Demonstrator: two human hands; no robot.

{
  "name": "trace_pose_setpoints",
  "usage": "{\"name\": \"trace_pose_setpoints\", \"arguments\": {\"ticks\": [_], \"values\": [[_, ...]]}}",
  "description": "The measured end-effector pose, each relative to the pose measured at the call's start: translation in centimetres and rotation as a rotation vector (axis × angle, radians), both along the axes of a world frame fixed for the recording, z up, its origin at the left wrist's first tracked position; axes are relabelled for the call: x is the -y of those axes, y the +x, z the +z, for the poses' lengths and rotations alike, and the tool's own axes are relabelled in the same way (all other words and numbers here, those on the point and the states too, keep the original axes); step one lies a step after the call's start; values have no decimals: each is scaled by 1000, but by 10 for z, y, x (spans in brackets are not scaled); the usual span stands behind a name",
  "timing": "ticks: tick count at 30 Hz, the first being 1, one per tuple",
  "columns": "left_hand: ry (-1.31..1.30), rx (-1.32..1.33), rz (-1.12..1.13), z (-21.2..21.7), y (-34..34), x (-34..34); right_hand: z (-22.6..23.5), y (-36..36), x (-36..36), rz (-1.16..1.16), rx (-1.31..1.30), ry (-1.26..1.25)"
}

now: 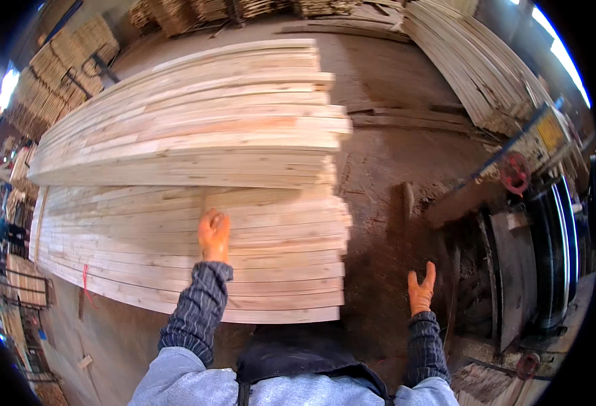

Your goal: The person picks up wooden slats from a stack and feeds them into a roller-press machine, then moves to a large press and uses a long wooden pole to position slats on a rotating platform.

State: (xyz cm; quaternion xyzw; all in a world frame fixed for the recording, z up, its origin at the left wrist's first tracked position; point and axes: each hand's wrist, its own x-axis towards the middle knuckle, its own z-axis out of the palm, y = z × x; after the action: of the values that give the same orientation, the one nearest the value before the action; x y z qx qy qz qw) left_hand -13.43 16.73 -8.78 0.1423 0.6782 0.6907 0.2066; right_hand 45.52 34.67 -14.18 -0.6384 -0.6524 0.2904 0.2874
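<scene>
A wide stack of pale wooden boards [281, 267] lies lengthwise in front of me, its near layer lower than the tall pile of boards [196, 115] behind it. Over the lower layer is my left hand [214, 233], in an orange glove. Its fingers are curled closed, and whatever they may hold is hidden. To the right, past the board ends, my right hand [421, 292] is held out in a matching glove. Thumb and finger stand apart there, with nothing between them. It touches no board.
A machine with a red handwheel [515, 172] and a dark curved housing [553, 250] stands at my right. More long boards [470, 68] are piled at the far right. Stacked timber [64, 74] rises at the far left. Scraps and sawdust lie on the brown floor [379, 162].
</scene>
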Motion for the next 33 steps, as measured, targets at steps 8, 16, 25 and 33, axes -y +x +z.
{"name": "trace_pose_setpoints", "arguments": {"ticks": [8,16,25,33], "values": [[361,735,146,-4,-202,-8,223,-327,-22,537,21,794],[611,1137,257,-8,-210,-56,279,-542,-25,997,445,829],[664,1203,312,6,-200,-70,264,-575,-9,1026,561,860],[608,1276,400,13,-171,-12,281,-549,22,1229,575,801]]}}
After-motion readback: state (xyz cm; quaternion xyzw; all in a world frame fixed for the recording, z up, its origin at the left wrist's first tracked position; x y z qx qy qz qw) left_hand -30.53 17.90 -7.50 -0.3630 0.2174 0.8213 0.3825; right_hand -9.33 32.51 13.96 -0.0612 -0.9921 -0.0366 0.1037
